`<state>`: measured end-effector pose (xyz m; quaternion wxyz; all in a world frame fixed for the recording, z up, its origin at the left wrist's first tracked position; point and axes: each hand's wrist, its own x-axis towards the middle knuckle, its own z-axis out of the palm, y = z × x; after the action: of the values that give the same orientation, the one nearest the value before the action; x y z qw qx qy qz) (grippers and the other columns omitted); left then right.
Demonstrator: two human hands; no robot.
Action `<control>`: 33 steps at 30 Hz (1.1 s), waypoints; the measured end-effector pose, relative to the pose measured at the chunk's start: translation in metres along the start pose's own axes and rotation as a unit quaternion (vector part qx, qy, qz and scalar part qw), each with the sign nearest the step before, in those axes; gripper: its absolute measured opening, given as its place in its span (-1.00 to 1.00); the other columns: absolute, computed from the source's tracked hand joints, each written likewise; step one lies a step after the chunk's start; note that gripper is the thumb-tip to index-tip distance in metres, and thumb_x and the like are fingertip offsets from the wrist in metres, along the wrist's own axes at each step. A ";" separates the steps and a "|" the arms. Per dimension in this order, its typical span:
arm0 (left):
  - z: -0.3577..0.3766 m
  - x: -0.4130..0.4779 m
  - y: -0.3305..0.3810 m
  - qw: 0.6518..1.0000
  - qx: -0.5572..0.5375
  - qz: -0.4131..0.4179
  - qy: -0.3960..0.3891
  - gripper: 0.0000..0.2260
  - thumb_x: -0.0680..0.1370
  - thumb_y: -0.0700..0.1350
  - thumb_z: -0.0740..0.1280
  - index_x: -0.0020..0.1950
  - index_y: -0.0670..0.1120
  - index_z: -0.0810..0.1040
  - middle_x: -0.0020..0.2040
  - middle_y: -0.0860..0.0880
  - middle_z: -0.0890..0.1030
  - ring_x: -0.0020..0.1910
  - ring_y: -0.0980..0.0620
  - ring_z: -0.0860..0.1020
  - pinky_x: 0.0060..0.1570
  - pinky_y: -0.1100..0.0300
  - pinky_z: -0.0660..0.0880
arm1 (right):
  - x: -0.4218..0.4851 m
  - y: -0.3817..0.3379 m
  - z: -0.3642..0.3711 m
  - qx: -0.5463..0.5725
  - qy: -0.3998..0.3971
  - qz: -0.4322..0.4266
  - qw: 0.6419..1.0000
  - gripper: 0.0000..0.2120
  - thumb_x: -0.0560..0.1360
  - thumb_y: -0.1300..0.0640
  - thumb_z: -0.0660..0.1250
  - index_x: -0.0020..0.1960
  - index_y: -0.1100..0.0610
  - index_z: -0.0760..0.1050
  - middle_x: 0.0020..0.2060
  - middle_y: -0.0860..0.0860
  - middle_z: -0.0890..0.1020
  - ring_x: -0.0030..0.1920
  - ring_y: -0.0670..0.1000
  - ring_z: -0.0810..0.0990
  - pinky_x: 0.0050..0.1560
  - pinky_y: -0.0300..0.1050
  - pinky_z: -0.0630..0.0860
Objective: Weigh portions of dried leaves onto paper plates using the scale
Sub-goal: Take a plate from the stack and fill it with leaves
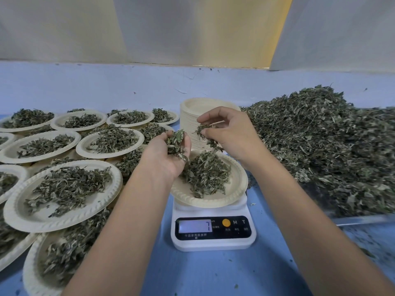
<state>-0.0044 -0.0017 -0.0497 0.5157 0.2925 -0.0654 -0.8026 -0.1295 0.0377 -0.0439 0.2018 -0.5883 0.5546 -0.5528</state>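
Note:
A white digital scale (213,233) stands on the blue table, its display showing 7. On it rests a paper plate (235,189) with a small heap of dried leaves (205,174). My left hand (166,157) is cupped over the plate's left rim and holds a clump of leaves. My right hand (226,131) hovers above the plate's far side and pinches a few leaves between thumb and fingers.
A large pile of loose dried leaves (320,146) fills the right side. A stack of unused paper plates (192,116) stands behind the scale. Several filled plates (64,189) overlap across the left. A pale wall closes off the back.

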 end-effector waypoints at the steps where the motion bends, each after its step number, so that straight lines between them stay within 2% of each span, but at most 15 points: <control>1: 0.000 0.000 0.000 1.000 -0.002 0.001 0.000 -0.72 0.65 -0.13 0.13 -0.23 -0.19 0.40 -0.19 -0.19 0.51 -0.26 -0.03 0.52 -0.21 0.17 0.55 | 0.000 0.000 0.000 -0.002 0.000 0.000 1.000 -0.71 0.39 0.39 0.40 -0.19 -0.01 0.57 -0.22 -0.08 0.63 -0.24 -0.07 0.57 -0.01 -0.03 0.56; 4: 0.001 0.000 -0.001 1.000 0.002 0.003 -0.001 -0.74 0.65 -0.15 0.14 -0.22 -0.19 0.40 -0.19 -0.19 0.51 -0.27 -0.04 0.52 -0.18 0.15 0.55 | 0.000 -0.001 0.000 0.017 0.004 0.003 1.000 -0.73 0.39 0.39 0.41 -0.18 0.01 0.57 -0.23 -0.08 0.63 -0.26 -0.10 0.57 -0.05 -0.11 0.56; 7: 0.001 -0.001 -0.003 1.000 0.010 -0.002 -0.008 -0.78 0.64 -0.17 0.16 -0.19 -0.19 0.41 -0.18 -0.19 0.50 -0.26 -0.03 0.52 -0.17 0.16 0.55 | 0.000 -0.002 0.002 0.104 0.023 0.030 0.994 -0.74 0.40 0.43 0.39 -0.16 0.06 0.58 -0.29 -0.07 0.60 -0.30 -0.18 0.57 -0.19 -0.31 0.52; 8: 0.002 -0.002 -0.005 1.000 0.012 -0.005 -0.015 -0.78 0.64 -0.17 0.16 -0.18 -0.19 0.42 -0.18 -0.19 0.51 -0.26 -0.02 0.52 -0.18 0.17 0.55 | 0.001 -0.002 0.001 0.144 0.028 0.046 0.988 -0.74 0.40 0.44 0.38 -0.15 0.09 0.58 -0.29 -0.04 0.59 -0.26 -0.16 0.58 -0.16 -0.30 0.53; 11: 0.006 -0.003 -0.007 0.999 0.021 -0.001 -0.032 -0.76 0.64 -0.17 0.14 -0.21 -0.17 0.41 -0.20 -0.17 0.51 -0.27 0.00 0.52 -0.19 0.21 0.51 | 0.003 -0.003 0.004 0.254 0.030 0.097 0.962 -0.75 0.42 0.47 0.34 -0.13 0.13 0.58 -0.25 0.03 0.60 -0.12 0.00 0.57 0.08 -0.06 0.51; 15: 0.016 -0.003 -0.013 0.998 0.042 0.002 -0.045 -0.75 0.65 -0.15 0.12 -0.20 -0.16 0.41 -0.21 -0.15 0.51 -0.28 0.01 0.50 -0.22 0.26 0.48 | 0.003 -0.006 0.000 0.367 0.031 0.135 0.920 -0.76 0.43 0.49 0.30 -0.15 0.18 0.58 -0.31 0.05 0.63 -0.23 -0.03 0.60 -0.19 -0.21 0.57; 19: 0.028 -0.002 -0.029 0.997 0.046 -0.007 -0.057 -0.74 0.65 -0.16 0.10 -0.22 -0.15 0.39 -0.23 -0.12 0.50 -0.30 0.02 0.48 -0.27 0.28 0.44 | 0.004 -0.005 -0.016 0.429 0.067 0.165 0.885 -0.77 0.44 0.49 0.29 -0.17 0.20 0.57 -0.41 0.04 0.64 -0.33 -0.03 0.60 -0.29 -0.20 0.60; 23: 0.045 -0.004 -0.057 0.994 0.081 -0.023 -0.073 -0.73 0.64 -0.19 0.08 -0.24 -0.17 0.41 -0.33 -0.13 0.52 -0.38 0.03 0.45 -0.31 0.27 0.40 | 0.001 -0.001 -0.036 0.434 0.110 0.183 0.875 -0.78 0.44 0.49 0.29 -0.16 0.20 0.56 -0.44 0.04 0.62 -0.37 -0.04 0.58 -0.33 -0.19 0.55; 25: 0.055 -0.005 -0.073 0.993 0.079 -0.028 -0.089 -0.72 0.63 -0.23 0.08 -0.26 -0.19 0.42 -0.38 -0.13 0.54 -0.38 0.01 0.46 -0.36 0.26 0.43 | -0.002 0.002 -0.048 0.429 0.133 0.186 0.874 -0.78 0.44 0.49 0.28 -0.14 0.21 0.57 -0.39 0.07 0.61 -0.40 -0.05 0.58 -0.38 -0.23 0.53; 27: 0.065 -0.006 -0.090 0.991 0.051 -0.040 -0.114 -0.75 0.62 -0.26 0.08 -0.18 -0.23 0.47 -0.27 -0.17 0.56 -0.29 -0.04 0.50 -0.22 0.17 0.52 | -0.005 0.006 -0.059 0.425 0.159 0.185 0.872 -0.78 0.44 0.49 0.26 -0.13 0.22 0.56 -0.32 0.10 0.60 -0.37 -0.03 0.57 -0.38 -0.25 0.51; 29: 0.072 -0.001 -0.109 0.990 0.049 -0.048 -0.120 -0.81 0.62 -0.26 0.10 0.03 -0.23 0.50 -0.04 -0.21 0.57 -0.14 -0.10 0.53 0.05 0.06 0.51 | -0.009 0.010 -0.071 0.420 0.190 0.190 0.867 -0.78 0.44 0.49 0.25 -0.12 0.22 0.57 -0.30 0.11 0.59 -0.38 -0.02 0.56 -0.40 -0.25 0.51; 31: 0.077 0.005 -0.129 0.989 0.073 -0.057 -0.113 -0.75 0.63 -0.24 0.10 0.23 -0.23 0.48 0.11 -0.23 0.55 -0.11 -0.12 0.54 0.03 0.01 0.51 | -0.012 0.016 -0.082 0.402 0.229 0.209 0.861 -0.76 0.44 0.47 0.23 -0.10 0.21 0.60 -0.32 0.10 0.59 -0.41 -0.02 0.56 -0.38 -0.22 0.54; 33: 0.081 0.009 -0.150 0.988 0.098 -0.063 -0.098 -0.71 0.63 -0.21 0.10 0.31 -0.22 0.46 0.20 -0.24 0.54 -0.16 -0.11 0.54 -0.04 -0.01 0.51 | -0.016 0.024 -0.093 0.389 0.267 0.240 0.849 -0.76 0.44 0.45 0.22 -0.09 0.22 0.61 -0.30 0.13 0.59 -0.33 0.07 0.57 -0.21 -0.08 0.58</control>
<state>-0.1692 0.0432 -0.0479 0.4241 0.2648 -0.1754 -0.8481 -0.2179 0.0793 -0.0425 0.3847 -0.1405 0.4506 -0.7933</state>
